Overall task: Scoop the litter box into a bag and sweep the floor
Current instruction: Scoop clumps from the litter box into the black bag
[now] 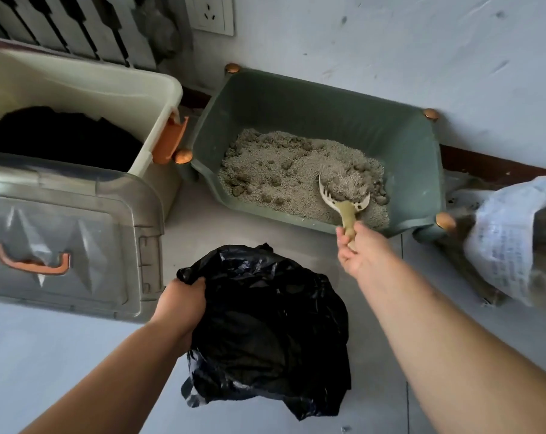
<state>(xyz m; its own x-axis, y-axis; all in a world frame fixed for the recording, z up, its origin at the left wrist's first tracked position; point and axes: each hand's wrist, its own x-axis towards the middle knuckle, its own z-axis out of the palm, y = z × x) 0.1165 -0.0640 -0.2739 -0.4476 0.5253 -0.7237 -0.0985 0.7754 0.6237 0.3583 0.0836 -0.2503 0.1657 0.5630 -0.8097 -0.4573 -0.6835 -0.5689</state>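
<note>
Gripping scoop handle (348, 225) in curled right hand (360, 250), lift clumps (343, 186) beyond the fingertips (343, 244) level, sift loose litter (265, 158), then tip into black bag (265, 324) clutched in curled left hand (179, 303).

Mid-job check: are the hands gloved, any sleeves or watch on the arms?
No gloves: the left hand and right hand are bare. The left forearm and right forearm are bare to the frame edge: no sleeve, watch or bracelet shows.

Bare floor (252, 220) between litter box (421, 170) and black bag (265, 324); storage bins (77, 214) left.
</note>
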